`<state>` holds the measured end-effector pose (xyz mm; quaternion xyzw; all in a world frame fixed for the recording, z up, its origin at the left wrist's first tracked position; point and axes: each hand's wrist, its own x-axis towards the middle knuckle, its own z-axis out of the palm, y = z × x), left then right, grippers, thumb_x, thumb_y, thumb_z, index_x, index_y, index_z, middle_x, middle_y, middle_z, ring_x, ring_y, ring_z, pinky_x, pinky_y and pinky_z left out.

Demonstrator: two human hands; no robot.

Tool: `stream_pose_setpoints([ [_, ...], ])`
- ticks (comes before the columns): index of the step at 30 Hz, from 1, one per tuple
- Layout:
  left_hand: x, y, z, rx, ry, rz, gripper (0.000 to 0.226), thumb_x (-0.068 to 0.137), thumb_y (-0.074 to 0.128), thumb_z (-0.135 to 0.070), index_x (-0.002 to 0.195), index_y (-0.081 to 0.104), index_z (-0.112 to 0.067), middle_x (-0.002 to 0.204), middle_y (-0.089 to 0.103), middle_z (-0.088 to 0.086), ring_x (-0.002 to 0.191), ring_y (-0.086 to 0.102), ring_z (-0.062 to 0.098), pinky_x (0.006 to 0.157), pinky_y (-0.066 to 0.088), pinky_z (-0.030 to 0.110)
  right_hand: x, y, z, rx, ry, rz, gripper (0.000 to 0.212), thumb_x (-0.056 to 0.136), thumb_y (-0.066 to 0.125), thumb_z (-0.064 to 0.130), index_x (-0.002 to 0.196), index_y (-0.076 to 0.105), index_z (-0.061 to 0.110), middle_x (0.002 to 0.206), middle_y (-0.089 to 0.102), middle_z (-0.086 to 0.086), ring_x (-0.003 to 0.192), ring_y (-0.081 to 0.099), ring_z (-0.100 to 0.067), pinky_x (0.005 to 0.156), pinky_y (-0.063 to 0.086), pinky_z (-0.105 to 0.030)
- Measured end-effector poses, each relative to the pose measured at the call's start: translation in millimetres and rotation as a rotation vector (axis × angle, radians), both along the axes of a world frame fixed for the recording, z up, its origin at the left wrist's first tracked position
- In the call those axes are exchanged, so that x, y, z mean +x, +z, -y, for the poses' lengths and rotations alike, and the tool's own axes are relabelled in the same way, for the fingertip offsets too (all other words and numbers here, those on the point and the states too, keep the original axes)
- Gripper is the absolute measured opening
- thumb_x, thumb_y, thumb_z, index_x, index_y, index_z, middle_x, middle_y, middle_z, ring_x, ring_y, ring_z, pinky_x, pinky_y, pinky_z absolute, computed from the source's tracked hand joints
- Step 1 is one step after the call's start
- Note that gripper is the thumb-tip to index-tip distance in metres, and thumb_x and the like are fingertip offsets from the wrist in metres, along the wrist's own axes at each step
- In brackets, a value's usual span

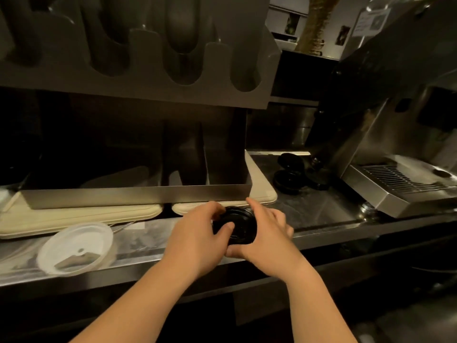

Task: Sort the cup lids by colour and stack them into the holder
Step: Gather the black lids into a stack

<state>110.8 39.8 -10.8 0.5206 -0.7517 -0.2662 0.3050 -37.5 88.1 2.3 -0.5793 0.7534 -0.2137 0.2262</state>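
— What do the fingers [257,206] hold?
— The left hand [195,241] and right hand [267,233] both curl round black lids [237,231], over the tabletop [321,206] edge. The hands hide how many.
— The holder [123,196]?
— Just behind. It is too dark inside to see.

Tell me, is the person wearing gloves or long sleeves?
No. The left hand and the right hand are bare, with no gloves. No sleeves, watch, bracelets or rings show anywhere up to the picture's edge.
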Motion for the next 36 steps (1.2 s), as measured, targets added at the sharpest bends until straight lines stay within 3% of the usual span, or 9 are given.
stream_pose_setpoints([
  [2,-4,-2,0,-0.023,-0.030,-0.025,0.031,0.093,0.063,-0.042,0.122,0.060,-0.033,0.113,0.063,-0.016,0.101,0.060,0.006,0.088,0.052,0.029,-21,2,-2,0.004,0.027,0.100,0.097,0.073,0.082,0.054,0.149,0.021,0.052,0.144,0.021,0.015,0.142,0.016,-0.019,0.119,0.026,-0.048],
  [5,-7,-5,2,-0.096,-0.060,-0.103,0.023,0.092,0.065,-0.038,0.114,0.061,-0.032,0.104,0.056,-0.022,0.094,0.057,0.002,0.082,0.055,0.031,-64,-2,5,-0.205,-0.108,0.230,0.057,0.082,0.076,0.048,0.129,0.045,0.055,0.129,0.033,0.022,0.136,0.032,-0.012,0.114,0.035,-0.043],
  [8,-12,-7,2,-0.175,-0.047,-0.138,0.013,0.090,0.067,-0.034,0.101,0.060,-0.034,0.096,0.054,-0.023,0.090,0.055,-0.004,0.073,0.054,0.027,-113,-9,30,-0.401,-0.328,0.006,0.033,0.092,0.069,0.034,0.124,0.059,0.036,0.126,0.052,0.014,0.130,0.038,-0.013,0.108,0.041,-0.040],
  [13,-23,-6,4,-0.255,-0.030,-0.187,0.014,0.088,0.071,-0.025,0.087,0.060,-0.033,0.086,0.056,-0.020,0.090,0.055,-0.002,0.064,0.055,0.033,-154,-13,79,-0.126,-0.399,-0.303,0.041,0.095,0.066,0.026,0.135,0.058,0.032,0.141,0.045,-0.002,0.129,0.040,-0.027,0.102,0.043,-0.038],
  [16,-25,0,7,-0.272,-0.031,-0.227,0.019,0.088,0.072,-0.020,0.085,0.060,-0.034,0.090,0.057,-0.019,0.085,0.057,0.004,0.061,0.052,0.031,-148,-16,96,-0.081,-0.383,-0.353,0.028,0.095,0.067,0.027,0.122,0.068,0.034,0.136,0.048,-0.003,0.128,0.039,-0.028,0.101,0.044,-0.040],
  [20,-17,11,6,-0.266,-0.007,-0.263,0.023,0.088,0.071,-0.020,0.082,0.057,-0.038,0.095,0.058,-0.019,0.079,0.059,0.009,0.056,0.052,0.031,-132,-24,82,-0.495,-0.326,-0.193,0.018,0.090,0.070,0.010,0.096,0.074,0.026,0.137,0.048,0.000,0.127,0.043,-0.021,0.097,0.045,-0.033],
  [25,-7,28,-4,-0.053,-0.042,-0.413,0.023,0.090,0.068,-0.028,0.097,0.057,-0.047,0.098,0.060,-0.030,0.081,0.065,0.007,0.065,0.057,0.027,-79,-17,36,-0.961,-0.031,-0.156,0.029,0.080,0.073,-0.008,0.098,0.077,0.015,0.133,0.040,0.018,0.117,0.057,-0.022,0.093,0.053,-0.030],
  [30,5,50,-15,0.245,-0.085,-0.736,0.031,0.090,0.068,-0.026,0.115,0.058,-0.041,0.105,0.072,-0.016,0.095,0.070,0.004,0.076,0.057,0.027,-23,2,8,-1.042,0.157,-0.008,0.017,0.084,0.067,0.016,0.097,0.077,0.015,0.130,0.054,0.001,0.112,0.056,0.005,0.092,0.048,-0.011],
  [36,50,56,-18,0.183,0.053,-0.680,0.017,0.095,0.065,-0.014,0.103,0.066,-0.029,0.086,0.074,-0.011,0.077,0.071,0.009,0.056,0.058,0.028,22,7,4,-1.021,0.254,-0.082,0.030,0.081,0.067,0.003,0.109,0.073,0.015,0.108,0.061,0.006,0.102,0.060,-0.012,0.085,0.053,-0.027],
])
